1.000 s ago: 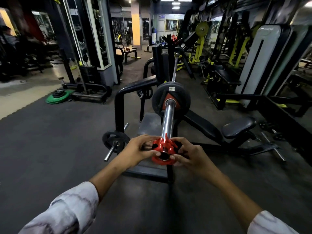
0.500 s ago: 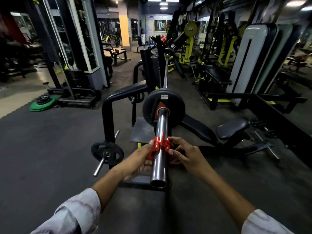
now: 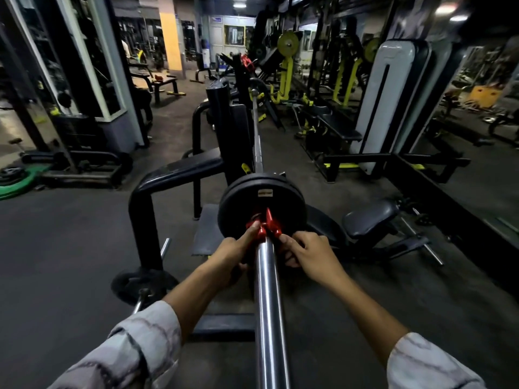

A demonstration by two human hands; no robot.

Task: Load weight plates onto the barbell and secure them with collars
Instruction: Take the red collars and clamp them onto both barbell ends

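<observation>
1. We see one chrome barbell sleeve (image 3: 269,290) running from the near bottom edge away toward the far centre of the scene.
2. We count two black weight plates (image 3: 261,202) stacked on that sleeve, the far one showing only as a rim behind the near one.
3. One red collar (image 3: 265,224) sits around the sleeve, right up against the face of the near plate.
4. Our left hand (image 3: 231,255) has its fingers curled around the left side of the collar, with the thumb on its red body.
5. Our right hand (image 3: 307,252) has its fingers curled in, pinching the right side of the collar.
6. The near plate carries one small pale label (image 3: 265,193) near its top edge; the writing on it is too small for us to read.
7. We count one more small black plate (image 3: 143,284) on a storage peg, low to the left and near us.
8. One padded black seat (image 3: 369,217) stands to the right of the loaded plates.
9. One green plate (image 3: 19,182) lies on the floor at the far left edge.
10. One yellow plate (image 3: 287,42) hangs on a far machine.
11. Two pale patterned sleeves (image 3: 134,346) cover our forearms at the near edge.
</observation>
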